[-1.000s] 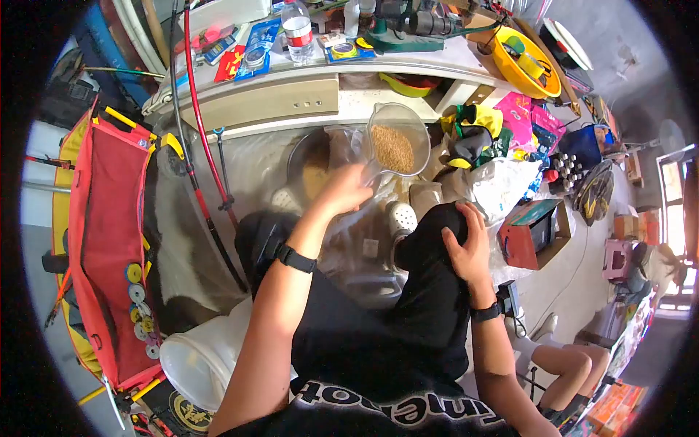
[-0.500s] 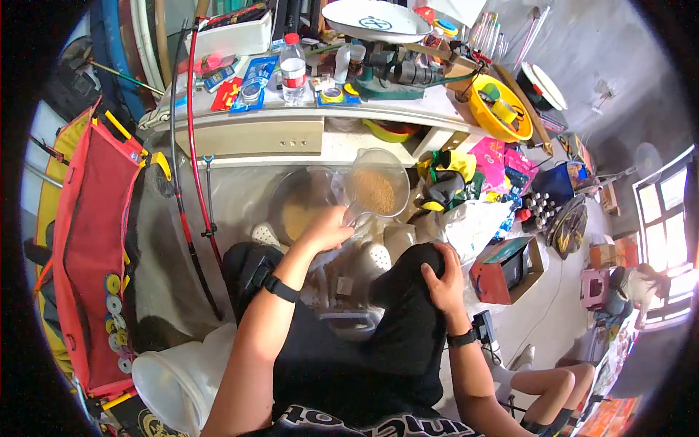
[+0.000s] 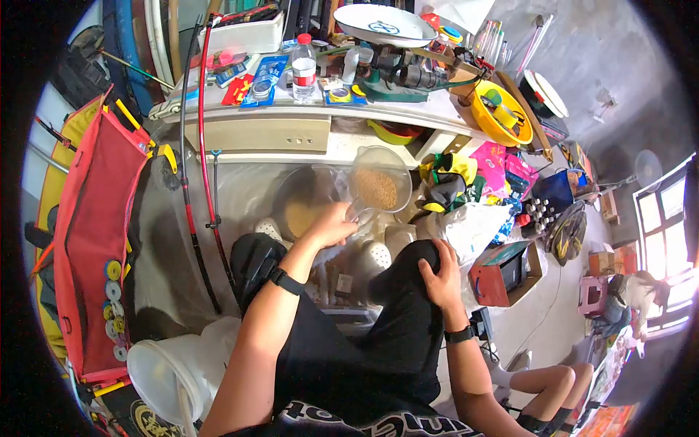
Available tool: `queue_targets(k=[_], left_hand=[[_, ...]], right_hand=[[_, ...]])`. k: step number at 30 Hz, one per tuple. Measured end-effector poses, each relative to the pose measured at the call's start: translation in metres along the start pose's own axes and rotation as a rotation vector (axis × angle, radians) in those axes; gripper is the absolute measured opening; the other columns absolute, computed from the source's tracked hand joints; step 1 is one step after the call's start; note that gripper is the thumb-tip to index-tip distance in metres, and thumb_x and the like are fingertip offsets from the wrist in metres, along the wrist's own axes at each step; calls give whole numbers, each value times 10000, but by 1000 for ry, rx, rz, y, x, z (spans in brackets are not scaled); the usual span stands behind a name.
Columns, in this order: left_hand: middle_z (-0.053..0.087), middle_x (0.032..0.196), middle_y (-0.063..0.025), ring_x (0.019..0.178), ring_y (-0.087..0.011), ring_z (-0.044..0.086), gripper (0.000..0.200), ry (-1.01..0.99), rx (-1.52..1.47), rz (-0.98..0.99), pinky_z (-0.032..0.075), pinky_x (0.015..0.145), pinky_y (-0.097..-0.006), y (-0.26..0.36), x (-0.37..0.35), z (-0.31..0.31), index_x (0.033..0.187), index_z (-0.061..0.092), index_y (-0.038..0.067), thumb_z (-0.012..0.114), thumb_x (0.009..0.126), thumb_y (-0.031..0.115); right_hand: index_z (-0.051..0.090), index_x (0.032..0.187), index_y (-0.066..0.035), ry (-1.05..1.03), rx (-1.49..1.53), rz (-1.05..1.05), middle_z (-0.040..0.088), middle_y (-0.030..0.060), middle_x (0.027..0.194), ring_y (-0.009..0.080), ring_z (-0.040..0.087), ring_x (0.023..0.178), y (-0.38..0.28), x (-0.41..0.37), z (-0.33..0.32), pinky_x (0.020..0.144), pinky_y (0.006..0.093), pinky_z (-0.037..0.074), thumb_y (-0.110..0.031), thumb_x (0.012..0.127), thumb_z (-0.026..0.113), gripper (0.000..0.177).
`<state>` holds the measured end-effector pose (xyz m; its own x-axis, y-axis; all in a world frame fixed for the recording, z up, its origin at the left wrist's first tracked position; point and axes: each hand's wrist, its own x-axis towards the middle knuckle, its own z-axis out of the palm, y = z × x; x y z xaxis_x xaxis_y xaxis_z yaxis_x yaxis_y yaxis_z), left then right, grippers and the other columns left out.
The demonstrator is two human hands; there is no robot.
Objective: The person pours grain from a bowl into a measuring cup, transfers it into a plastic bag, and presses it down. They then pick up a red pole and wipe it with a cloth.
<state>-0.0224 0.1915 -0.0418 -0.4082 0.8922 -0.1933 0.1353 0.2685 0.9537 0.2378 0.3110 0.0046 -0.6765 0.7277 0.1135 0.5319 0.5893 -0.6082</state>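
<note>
My left hand (image 3: 336, 225) is wrapped round the handle of a clear measuring jug (image 3: 402, 173), which holds tan grains or pellets (image 3: 376, 189). The jug is above the floor, to the right of a round basin (image 3: 280, 191) with pale tan, powdery material (image 3: 300, 218) at its bottom. On my right knee, my right hand (image 3: 439, 277) lies with its fingers apart and nothing in it. Between my feet are a small box (image 3: 343, 284) and a clear container partly hidden by my legs.
Two rods, one a red pole (image 3: 202, 109), lean against the workbench (image 3: 255, 136). A white bucket (image 3: 156, 379) stands at lower left, near a red bag (image 3: 102, 240). Bags and an open carton (image 3: 502, 280) are on the right, where another person's legs (image 3: 542, 380) show.
My view has shifted slightly, so the bench and rods appear a little to the right. My left hand keeps the jug beside the basin; my right hand stays on the knee.
</note>
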Motion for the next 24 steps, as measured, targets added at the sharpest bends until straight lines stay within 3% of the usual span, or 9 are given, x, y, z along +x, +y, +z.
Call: queue_targets(k=[2, 4, 7, 11, 13, 24], left_hand=[[562, 627, -78, 422, -145, 541, 192, -2, -15, -4, 441, 403, -290, 2, -1, -1, 841, 536, -30, 589, 719, 108], [502, 593, -15, 416, -116, 512, 135, 36, -94, 1, 443, 386, -272, 4, -3, -1, 813, 537, -4, 589, 713, 71], [549, 669, -64, 433, -132, 525, 198, -1, -100, -5, 432, 399, -282, 0, 0, -2, 855, 531, -21, 593, 714, 104], [545, 661, -55, 431, -130, 524, 199, -13, -121, 14, 429, 396, -277, -3, 2, 0, 856, 531, -19, 595, 718, 109], [499, 608, -8, 432, -106, 505, 119, -24, -108, 5, 433, 386, -259, 4, 1, -1, 818, 543, 11, 596, 722, 59], [537, 654, -50, 426, -126, 503, 184, 5, -138, -14, 421, 392, -282, 2, -4, -1, 865, 530, -3, 604, 729, 96]], right_hand=[[490, 1238, -40, 7, -7, -12, 442, 241, 1296, 406, 441, 1184, 3, -1, 1, 987, 422, 375, -255, 775, 631, 530], [490, 1235, -37, 10, -13, -24, 443, 240, 1292, 405, 442, 1182, 4, 0, 1, 986, 422, 375, -254, 775, 630, 527], [490, 1227, -28, 2, -2, -25, 450, 238, 1280, 405, 445, 1175, 1, 1, 0, 983, 423, 376, -251, 775, 630, 523], [495, 1215, -21, -1, 14, 2, 459, 235, 1268, 405, 450, 1169, 1, 1, 0, 982, 424, 376, -243, 774, 631, 512], [497, 1212, -21, 2, 24, -2, 459, 234, 1269, 404, 449, 1171, 3, 2, 1, 984, 424, 375, -242, 773, 632, 509], [488, 1233, -40, 5, 7, -17, 454, 227, 1289, 394, 444, 1188, 4, -1, 2, 993, 418, 371, -256, 773, 636, 529]])
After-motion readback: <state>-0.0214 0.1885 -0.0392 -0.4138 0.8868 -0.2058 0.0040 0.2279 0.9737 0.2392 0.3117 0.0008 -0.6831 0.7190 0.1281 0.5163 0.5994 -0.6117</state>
